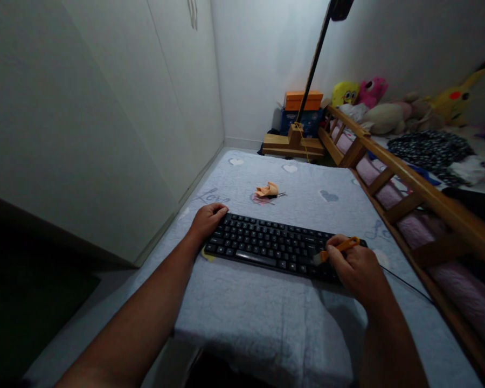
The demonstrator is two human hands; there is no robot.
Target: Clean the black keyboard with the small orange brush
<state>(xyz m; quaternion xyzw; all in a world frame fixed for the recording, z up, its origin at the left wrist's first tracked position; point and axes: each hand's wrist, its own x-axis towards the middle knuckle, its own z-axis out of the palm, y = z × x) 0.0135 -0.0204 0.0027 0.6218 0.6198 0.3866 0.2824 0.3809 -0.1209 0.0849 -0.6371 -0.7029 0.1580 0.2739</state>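
A black keyboard lies on a pale blue cloth with its space bar towards me. At its left end, my left hand is closed around the upper corner. Over the right part of the keys, my right hand grips a small brush by its orange handle. The bristles point left and down and appear to touch the keys near the arrow cluster. Part of the number pad is hidden behind this hand. Beyond the keyboard sits a crumpled orange cloth with a thin metal tool beside it.
The cloth-covered table borders a white cabinet on the left and a wooden bed rail on the right. A lamp stand and an orange box stand behind. The keyboard's cable runs off rightward.
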